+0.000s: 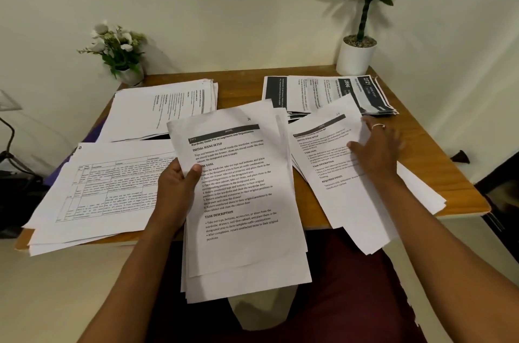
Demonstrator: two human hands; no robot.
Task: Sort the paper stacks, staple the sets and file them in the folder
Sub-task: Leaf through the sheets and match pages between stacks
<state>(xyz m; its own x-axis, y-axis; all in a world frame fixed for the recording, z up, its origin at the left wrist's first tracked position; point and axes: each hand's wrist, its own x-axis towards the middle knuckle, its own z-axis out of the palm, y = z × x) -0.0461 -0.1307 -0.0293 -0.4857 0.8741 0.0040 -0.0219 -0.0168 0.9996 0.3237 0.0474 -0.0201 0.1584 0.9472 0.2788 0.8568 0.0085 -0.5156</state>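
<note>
Sorting goes best by reading each heading first, then laying the sheet square on its matching pile. The left hand (174,188) pinches a bundle of sheets (241,202), thumb on top and fingers hidden beneath. The right hand (377,151) lies flat, fingers spread, on the pile (331,174) beside the bundle. A dark-headed stack (323,92) lies beyond its fingertips.
</note>
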